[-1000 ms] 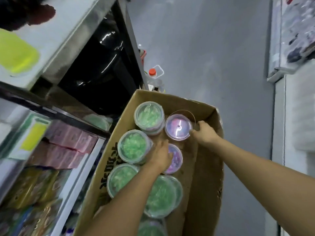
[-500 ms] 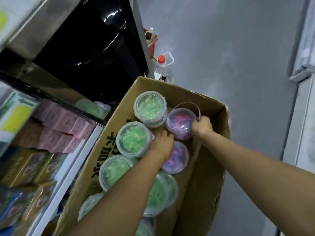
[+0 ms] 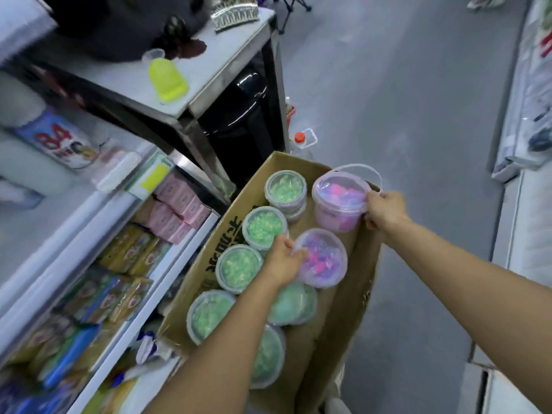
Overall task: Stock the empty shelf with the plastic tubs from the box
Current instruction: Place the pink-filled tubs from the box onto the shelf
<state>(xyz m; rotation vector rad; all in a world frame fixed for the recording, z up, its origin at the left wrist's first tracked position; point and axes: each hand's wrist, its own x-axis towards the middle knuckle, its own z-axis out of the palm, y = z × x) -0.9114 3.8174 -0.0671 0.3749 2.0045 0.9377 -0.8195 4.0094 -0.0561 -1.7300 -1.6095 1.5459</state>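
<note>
With each hand's grip clamped on a pink tub, right hand (image 3: 385, 212) on the raised pink tub (image 3: 339, 204) and left hand (image 3: 283, 259) on the lower pink tub (image 3: 324, 258), either could slip from its one-sided rim hold.

Large red digits, seemingly "84", are printed on a blue and white pack (image 3: 58, 140) on the upper shelf at the left. Black characters are printed on the outer left wall of the brown cardboard box (image 3: 222, 246), but they cannot be read from this angle. Print on the pink cartons (image 3: 179, 204) and yellow cartons (image 3: 134, 252) is too blurred to be made out.
</note>
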